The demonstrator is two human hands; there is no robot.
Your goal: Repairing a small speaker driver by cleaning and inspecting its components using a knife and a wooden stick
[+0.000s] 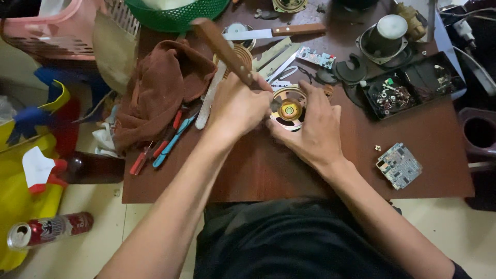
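Observation:
A small round speaker [289,109] with a metal frame and a yellow centre lies on the brown table [258,175]. My right hand [312,129] rests over its right side and holds it down. My left hand [238,106] grips a tool with a long brown wooden handle [222,49] that slants up to the left; its dark tip touches the speaker's left rim.
A brown cloth [160,88], red and blue screwdrivers [165,142], a knife [274,32], a saw blade [271,54], a green basket [178,13], a black tray of parts [413,85], another speaker [385,36] and a circuit board [399,165] lie around. A drink can [49,230] lies on the floor.

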